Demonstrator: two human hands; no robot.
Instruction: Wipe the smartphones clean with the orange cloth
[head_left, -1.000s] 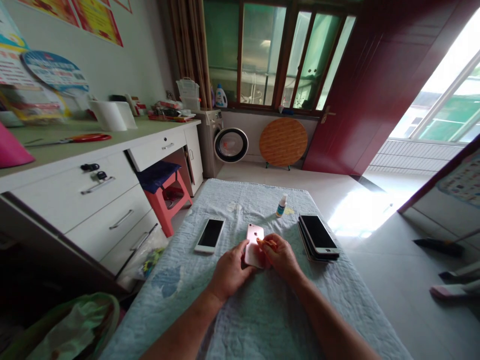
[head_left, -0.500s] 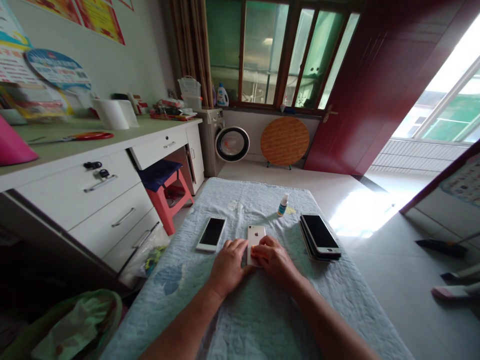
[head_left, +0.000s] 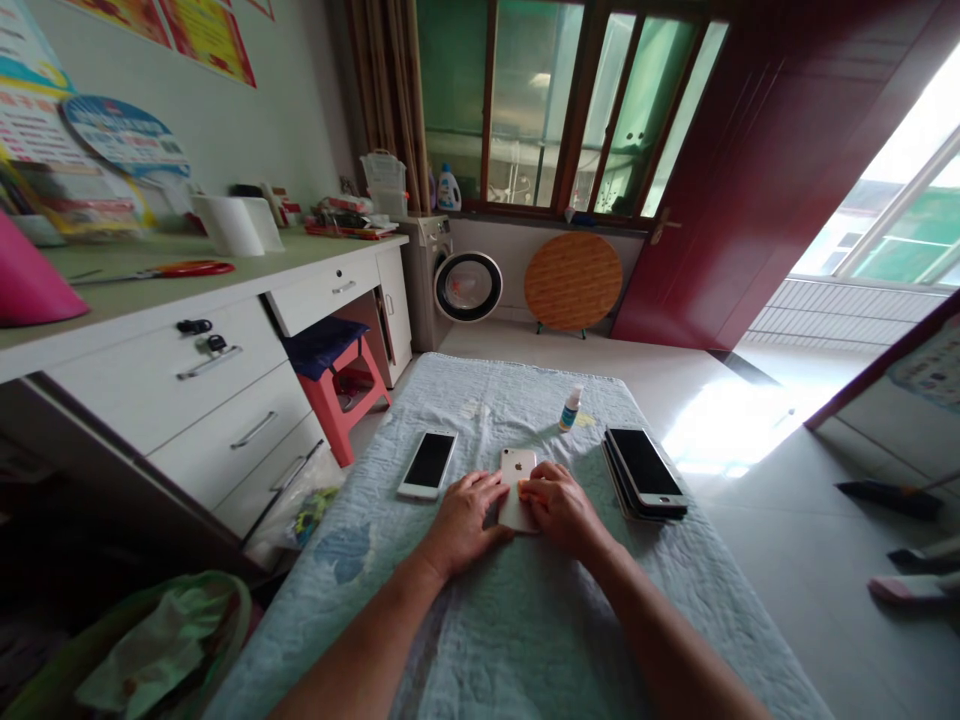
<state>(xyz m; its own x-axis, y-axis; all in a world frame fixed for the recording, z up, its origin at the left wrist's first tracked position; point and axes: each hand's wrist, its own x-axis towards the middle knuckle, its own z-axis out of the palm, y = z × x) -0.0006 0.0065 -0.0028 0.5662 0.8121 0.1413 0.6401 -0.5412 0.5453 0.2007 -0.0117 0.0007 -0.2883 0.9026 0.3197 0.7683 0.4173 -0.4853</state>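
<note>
A phone (head_left: pixel 519 462) lies back up on the cloth-covered table, pale gold with a dark apple logo. My left hand (head_left: pixel 466 515) steadies it, with fingers along its left side and thumb at its lower edge. My right hand (head_left: pixel 562 510) pinches a small orange piece (head_left: pixel 523 488) against the phone's back; whether this is cloth or sponge I cannot tell. To the left rests a white phone (head_left: pixel 428 463), its dark screen up. On the right sits a stack of phones (head_left: pixel 645 470), a white-framed one on top. A small spray bottle (head_left: pixel 570 409) stands upright beyond my hands.
The light blue quilted cloth (head_left: pixel 517 630) drapes the table. A desk with drawers (head_left: pixel 225 400) runs along the left, with a red stool (head_left: pixel 337 400) beside it. A green basket (head_left: pixel 240 620) is at lower left. Farther back are an open-doored washing machine (head_left: pixel 427 265) and a round wooden tabletop (head_left: pixel 574 283).
My right hand has slid the orange piece a little up and right across the phone's back. The left hand stays by the phone, and the whole view has shifted slightly.
</note>
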